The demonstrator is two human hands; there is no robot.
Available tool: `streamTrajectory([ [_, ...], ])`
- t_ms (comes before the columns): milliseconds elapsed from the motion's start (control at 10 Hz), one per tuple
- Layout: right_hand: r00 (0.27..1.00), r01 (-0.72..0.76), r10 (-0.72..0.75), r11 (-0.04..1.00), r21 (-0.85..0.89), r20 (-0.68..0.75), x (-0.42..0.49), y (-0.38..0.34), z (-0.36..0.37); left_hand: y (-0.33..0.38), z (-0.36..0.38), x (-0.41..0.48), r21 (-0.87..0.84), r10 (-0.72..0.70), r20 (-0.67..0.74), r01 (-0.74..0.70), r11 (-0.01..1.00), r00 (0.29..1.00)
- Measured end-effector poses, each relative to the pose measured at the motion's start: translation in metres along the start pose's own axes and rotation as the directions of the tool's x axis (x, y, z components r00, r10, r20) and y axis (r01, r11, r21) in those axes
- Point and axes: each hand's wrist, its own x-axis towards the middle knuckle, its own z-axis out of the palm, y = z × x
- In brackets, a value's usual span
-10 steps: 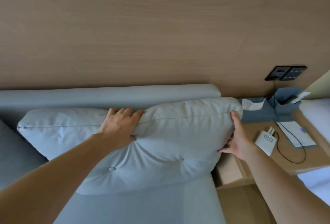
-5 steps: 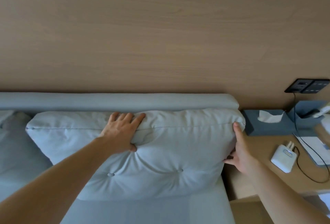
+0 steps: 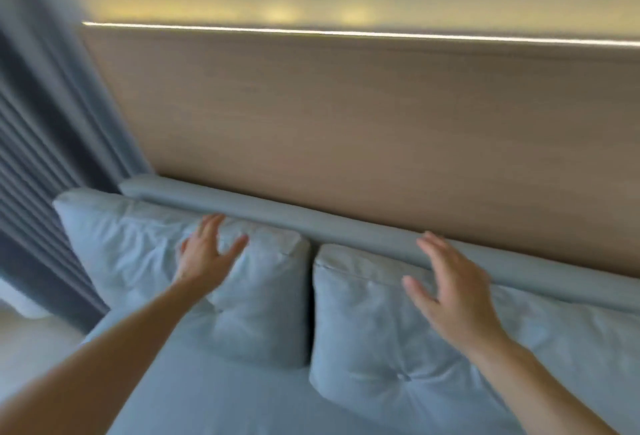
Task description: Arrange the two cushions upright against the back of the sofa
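Note:
Two pale grey-blue cushions stand upright side by side against the sofa back [image 3: 363, 230]. The left cushion [image 3: 138, 254] leans at the sofa's left end; the right cushion [image 3: 391, 337] has a button tuft and touches it along a narrow seam. My left hand [image 3: 204, 254] is spread open over the upper front of the left cushion. My right hand [image 3: 453, 289] is spread open in front of the top of the right cushion. Neither hand grips anything. The view is motion-blurred.
A wooden wall panel [image 3: 346, 122] rises behind the sofa with a lit strip along its top. Dark grey-blue curtains [image 3: 45, 157] hang at the left. The sofa seat [image 3: 214, 396] spreads below the cushions.
Both hands let go of the right cushion. The view swung left, the side table left the frame, and the left cushion came into sight. My left hand moved over to the left cushion.

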Motion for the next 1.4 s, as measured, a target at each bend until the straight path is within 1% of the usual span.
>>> streamTrajectory([
  [100,0.975,0.090,-0.084,0.996,-0.022,0.204,0.037,-0.109,0.084,-0.128,-0.064,0.042,-0.170,-0.258,-0.053,0.246,0.954,0.965],
  [200,0.899,0.103,-0.045,0.989,-0.110,0.436,0.079,-0.207,0.169,-0.242,-0.103,0.084,-0.320,-0.448,-0.060,0.408,0.855,0.892],
  [300,0.844,0.123,-0.004,0.975,-0.186,0.537,0.125,-0.280,0.249,-0.344,-0.118,0.138,-0.388,-0.505,0.016,0.471,0.793,0.863],
  [400,0.808,0.131,0.056,0.954,-0.271,0.587,0.165,-0.333,0.315,-0.404,-0.130,0.180,-0.461,-0.486,0.092,0.469,0.753,0.869],
  [500,0.744,0.110,0.174,0.920,-0.376,0.645,0.191,-0.351,0.359,-0.433,-0.132,0.206,-0.568,-0.516,0.179,0.516,0.641,0.838],
  [600,0.672,0.093,0.297,0.875,-0.475,0.678,0.191,-0.340,0.384,-0.444,-0.122,0.218,-0.638,-0.474,0.322,0.558,0.530,0.819],
  [700,0.741,0.119,0.265,0.853,-0.508,0.617,0.180,-0.326,0.394,-0.439,-0.101,0.223,-0.656,-0.424,0.452,0.614,0.438,0.785],
  [800,0.782,0.106,0.249,0.851,-0.515,0.572,0.180,-0.318,0.386,-0.423,-0.089,0.228,-0.668,-0.397,0.460,0.604,0.434,0.794],
  [900,0.781,0.064,0.290,0.844,-0.532,0.554,0.179,-0.307,0.370,-0.406,-0.079,0.234,-0.658,-0.360,0.483,0.602,0.452,0.798],
  [1000,0.769,0.040,0.324,0.836,-0.547,0.551,0.175,-0.298,0.360,-0.397,-0.067,0.229,-0.612,-0.351,0.503,0.613,0.500,0.789],
  [1100,0.769,0.029,0.329,0.839,-0.544,0.547,0.172,-0.297,0.361,-0.401,-0.057,0.227,-0.630,-0.346,0.506,0.613,0.478,0.790],
  [1200,0.784,0.022,0.323,0.839,-0.544,0.530,0.167,-0.300,0.368,-0.407,-0.056,0.226,-0.626,-0.336,0.513,0.612,0.484,0.790],
  [1300,0.806,-0.041,0.368,0.817,-0.575,0.464,0.160,-0.315,0.363,-0.411,-0.059,0.233,-0.605,-0.395,0.469,0.613,0.507,0.790],
  [1400,0.842,-0.065,0.353,0.817,-0.573,0.407,0.130,-0.332,0.344,-0.399,-0.068,0.224,-0.469,-0.515,0.267,0.577,0.669,0.815],
])
